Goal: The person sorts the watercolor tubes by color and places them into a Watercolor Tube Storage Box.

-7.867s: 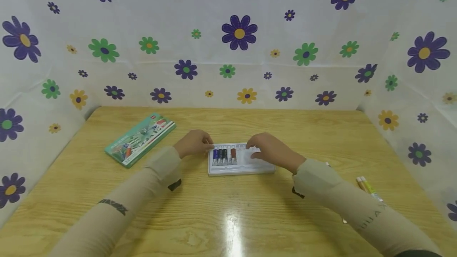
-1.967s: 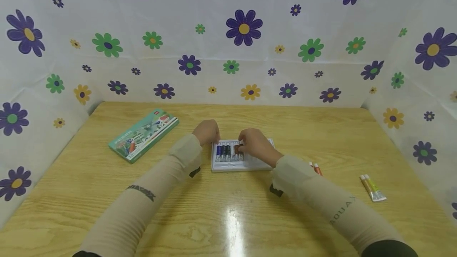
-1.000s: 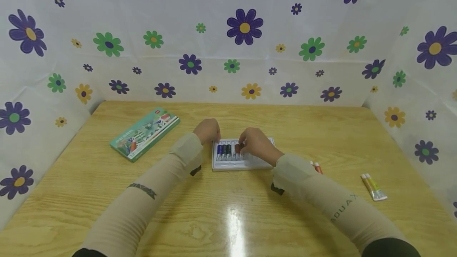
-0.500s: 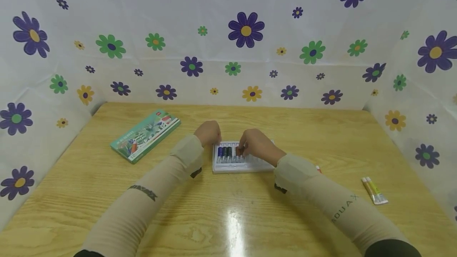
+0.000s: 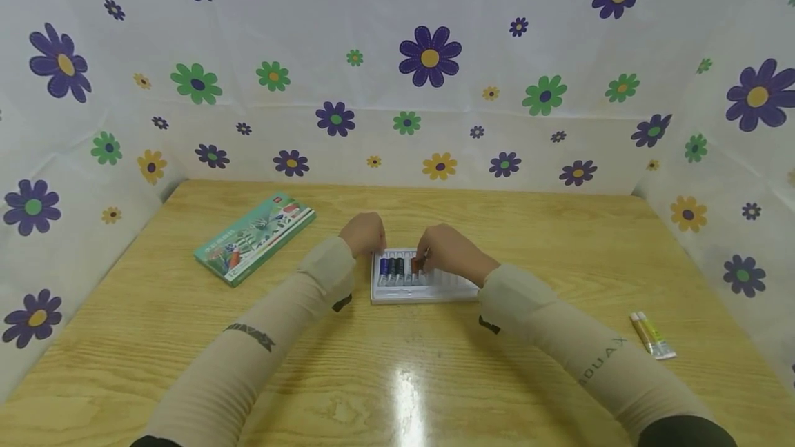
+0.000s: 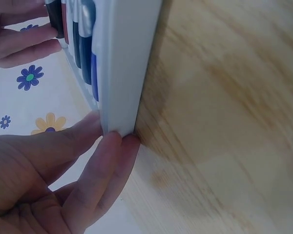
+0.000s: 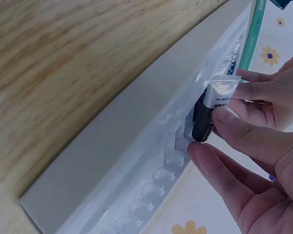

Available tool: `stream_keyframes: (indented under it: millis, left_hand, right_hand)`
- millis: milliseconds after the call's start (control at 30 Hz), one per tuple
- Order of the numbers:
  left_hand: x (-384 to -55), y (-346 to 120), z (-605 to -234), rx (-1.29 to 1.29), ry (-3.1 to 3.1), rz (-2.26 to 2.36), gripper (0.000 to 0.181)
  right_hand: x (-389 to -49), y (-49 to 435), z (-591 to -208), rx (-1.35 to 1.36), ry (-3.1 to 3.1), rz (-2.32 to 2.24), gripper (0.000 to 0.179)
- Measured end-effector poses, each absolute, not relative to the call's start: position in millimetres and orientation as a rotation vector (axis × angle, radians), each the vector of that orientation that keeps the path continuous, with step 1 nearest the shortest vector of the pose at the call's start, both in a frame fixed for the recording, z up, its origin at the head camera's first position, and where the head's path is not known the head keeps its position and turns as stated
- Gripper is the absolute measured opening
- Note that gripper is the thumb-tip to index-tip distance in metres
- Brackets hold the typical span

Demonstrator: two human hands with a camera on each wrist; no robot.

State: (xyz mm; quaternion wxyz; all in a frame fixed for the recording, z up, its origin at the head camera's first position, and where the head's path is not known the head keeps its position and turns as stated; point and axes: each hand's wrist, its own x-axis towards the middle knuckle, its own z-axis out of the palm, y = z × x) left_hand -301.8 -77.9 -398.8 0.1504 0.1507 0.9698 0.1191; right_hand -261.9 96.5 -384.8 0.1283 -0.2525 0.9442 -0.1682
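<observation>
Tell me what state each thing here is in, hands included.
Left hand: pinching the corner of the white tray.
Right hand: pinching the dark tube.
Dark tube: held at the tray, seating unclear.
White tray: uncovered, partly filled, bare slots at right.
Tubes in tray: lying in a row.
Green box: lying flat, contents hidden.
Gold tube and yellow tube: side by side on the table.

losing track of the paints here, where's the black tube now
In the right wrist view, right of centre, the black tube is pinched by the right hand, at the tray's slots.
</observation>
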Motion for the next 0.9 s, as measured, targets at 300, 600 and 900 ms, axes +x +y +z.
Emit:
stream_keyframes:
  millis: [300,600,900]
  left_hand:
    - [-304,-79,-403,0.417,2.786,0.370,0.004]
    - [-301,-77,-399,0.387,2.771,0.392,0.005]
    - [-300,-78,-399,0.393,2.774,0.404,0.005]
  right_hand:
    - [-258,97,-382,-0.686,2.731,-0.537,0.018]
    - [-257,99,-388,-0.674,2.742,-0.579,0.023]
    - [-256,99,-393,-0.728,2.770,-0.572,0.021]
